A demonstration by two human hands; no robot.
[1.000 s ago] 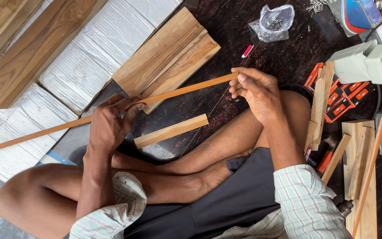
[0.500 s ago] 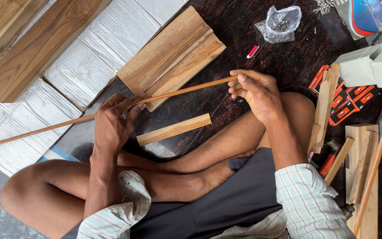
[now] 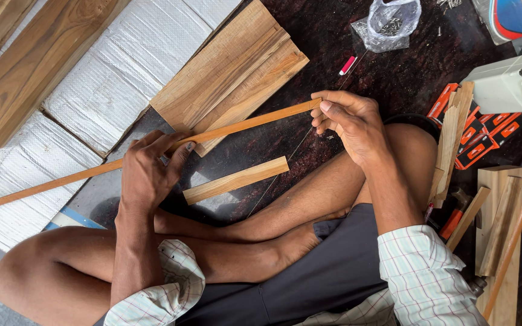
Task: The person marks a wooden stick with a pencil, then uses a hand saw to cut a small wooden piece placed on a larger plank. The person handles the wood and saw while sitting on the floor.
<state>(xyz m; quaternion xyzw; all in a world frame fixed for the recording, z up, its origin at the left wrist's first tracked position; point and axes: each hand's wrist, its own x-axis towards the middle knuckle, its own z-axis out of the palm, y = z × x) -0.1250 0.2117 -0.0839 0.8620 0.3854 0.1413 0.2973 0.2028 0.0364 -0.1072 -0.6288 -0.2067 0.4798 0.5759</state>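
I sit cross-legged on a dark floor. A long thin wooden strip (image 3: 243,125) runs from the far left edge up to the right. My left hand (image 3: 147,172) grips it near its middle. My right hand (image 3: 347,121) pinches its right end between fingers and thumb. Below the strip, a short wooden block (image 3: 235,180) lies on the floor between my hands.
Stacked wood boards (image 3: 231,72) lie behind the strip, on white padded sheets (image 3: 104,84). A plastic bag of small fasteners (image 3: 386,24) and a red marker (image 3: 347,64) lie beyond my right hand. Orange boxes (image 3: 481,142), wood offcuts (image 3: 499,223) and a grey power tool (image 3: 512,84) crowd the right.
Both hands keep their hold on the strip. The view has shifted slightly; the strip and hands stay in nearly the same pose.
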